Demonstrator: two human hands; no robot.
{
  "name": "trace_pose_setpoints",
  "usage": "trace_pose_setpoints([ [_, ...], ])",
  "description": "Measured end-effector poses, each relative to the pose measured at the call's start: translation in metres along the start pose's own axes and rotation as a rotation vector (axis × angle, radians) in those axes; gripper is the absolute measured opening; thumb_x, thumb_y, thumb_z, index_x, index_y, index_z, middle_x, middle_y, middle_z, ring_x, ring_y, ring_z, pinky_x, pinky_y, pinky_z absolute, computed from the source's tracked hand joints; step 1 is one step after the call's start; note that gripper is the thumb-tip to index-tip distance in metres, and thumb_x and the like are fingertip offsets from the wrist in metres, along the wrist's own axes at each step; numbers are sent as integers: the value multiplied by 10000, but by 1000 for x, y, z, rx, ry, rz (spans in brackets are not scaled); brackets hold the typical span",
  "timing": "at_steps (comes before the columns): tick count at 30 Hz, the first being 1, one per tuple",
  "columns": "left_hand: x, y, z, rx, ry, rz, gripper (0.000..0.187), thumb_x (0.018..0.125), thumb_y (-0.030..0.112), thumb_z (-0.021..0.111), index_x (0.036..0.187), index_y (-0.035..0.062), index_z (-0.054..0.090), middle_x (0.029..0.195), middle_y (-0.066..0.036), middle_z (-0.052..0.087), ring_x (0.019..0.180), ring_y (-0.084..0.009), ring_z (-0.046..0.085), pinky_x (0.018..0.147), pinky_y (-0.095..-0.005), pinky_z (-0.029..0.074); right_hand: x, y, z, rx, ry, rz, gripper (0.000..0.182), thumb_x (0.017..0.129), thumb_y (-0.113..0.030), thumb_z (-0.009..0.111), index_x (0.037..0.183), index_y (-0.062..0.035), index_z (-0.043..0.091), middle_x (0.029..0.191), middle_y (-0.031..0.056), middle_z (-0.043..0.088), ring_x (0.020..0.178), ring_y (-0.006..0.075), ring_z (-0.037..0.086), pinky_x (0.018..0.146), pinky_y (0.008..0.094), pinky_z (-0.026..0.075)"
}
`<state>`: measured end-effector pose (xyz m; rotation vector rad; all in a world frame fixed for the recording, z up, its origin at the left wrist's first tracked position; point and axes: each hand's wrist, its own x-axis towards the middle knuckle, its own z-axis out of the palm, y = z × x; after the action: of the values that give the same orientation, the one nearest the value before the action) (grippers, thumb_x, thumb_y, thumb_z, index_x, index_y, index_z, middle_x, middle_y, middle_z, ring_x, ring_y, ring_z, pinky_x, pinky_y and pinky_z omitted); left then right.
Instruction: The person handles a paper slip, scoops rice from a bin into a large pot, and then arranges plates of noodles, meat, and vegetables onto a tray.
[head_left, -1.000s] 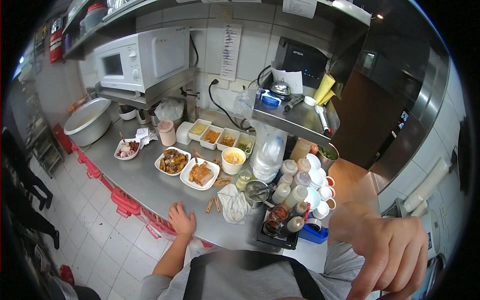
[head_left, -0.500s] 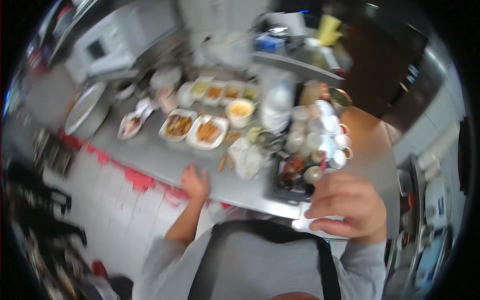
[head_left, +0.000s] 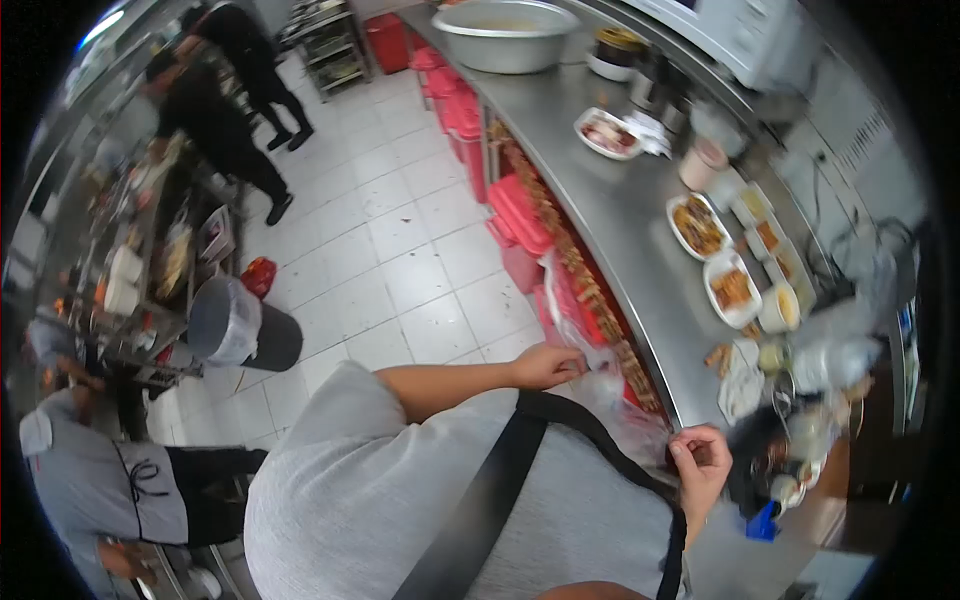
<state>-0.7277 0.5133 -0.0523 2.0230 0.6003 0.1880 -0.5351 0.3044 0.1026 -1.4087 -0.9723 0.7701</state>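
My left hand (head_left: pixel 548 366) is at waist height beside the counter, fingers curled, its fingertips overlapping a clear plastic bag (head_left: pixel 628 412). The bag hangs below the counter edge, in front of my apron. Across from it, my right hand (head_left: pixel 703 458) is bent at the counter's front corner, thumb and fingers drawn together; I cannot tell what is in them. On the steel counter (head_left: pixel 640 230), a crumpled white cloth (head_left: pixel 740 385) lies beyond that hand. White dishes of brown food (head_left: pixel 700 226) and orange food (head_left: pixel 733 290) sit further along, beside a tub of yellow food (head_left: pixel 780 308).
A large metal basin (head_left: pixel 505 35) stands at the counter's far end. Red lidded bins (head_left: pixel 520 215) line the space below. A grey trash bin (head_left: pixel 245 325) stands on the tiled floor (head_left: pixel 400 260). Several people work at the left, one in a grey shirt (head_left: pixel 85 480) nearby.
My view has swung left, bringing in the floor and the people there. My right hand has moved from beside the bottles to the counter edge; the fingers of both hands are now closed.
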Motion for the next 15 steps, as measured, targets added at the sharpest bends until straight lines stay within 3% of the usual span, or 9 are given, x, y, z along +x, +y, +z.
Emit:
trace_pose_setpoints([
  [1, -13, -15, -13, 14, -1, -110, 292, 771, 93, 598, 1054, 90, 527, 754, -96, 563, 718, -209, 567, 676, -306, 451, 17, -11, 15, -48, -56, -65, 177, 687, 85, 637, 807, 0, 538, 777, 47, 509, 685, 95, 513, 620, 197, 409],
  [4, -14, -55, -39, -21, 303, 44, 353, 762, 82, 604, 1099, 81, 502, 807, -104, 575, 763, -228, 575, 707, -328, 460, 57, -15, 46, 39, -119, -67, 180, 680, 98, 638, 788, -6, 539, 782, 46, 508, 675, 89, 512, 613, 201, 427],
  [8, 3, -103, -85, 22, 394, 161, 440, 747, 86, 624, 1160, 74, 472, 922, -108, 580, 841, -257, 568, 773, -353, 468, 118, 11, 80, 9, -230, 73, 146, 687, 102, 637, 760, 5, 556, 777, 47, 546, 657, 88, 538, 606, 209, 443],
  [11, -34, -164, -111, -129, 457, -182, 433, 753, 116, 635, 1156, 81, 481, 936, -109, 590, 851, -254, 572, 778, -357, 470, 173, 14, 134, -2, -373, 130, 69, 733, 81, 611, 773, 28, 591, 723, 59, 593, 647, 96, 565, 596, 216, 450],
  [13, -86, -228, -104, -149, 623, -465, 414, 765, 171, 637, 1146, 92, 495, 950, -120, 595, 866, -250, 576, 778, -352, 472, 217, 21, 184, -22, -533, 149, 40, 764, 58, 592, 794, 34, 603, 699, 67, 600, 648, 102, 568, 593, 220, 452],
  [15, -166, -303, -75, 2, 669, -827, 450, 766, 335, 593, 1155, 122, 517, 986, -149, 607, 907, -317, 579, 781, -386, 474, 252, 25, 240, 105, -743, 176, 101, 818, 17, 535, 892, 41, 599, 691, 84, 610, 655, 133, 586, 629, 251, 468],
])
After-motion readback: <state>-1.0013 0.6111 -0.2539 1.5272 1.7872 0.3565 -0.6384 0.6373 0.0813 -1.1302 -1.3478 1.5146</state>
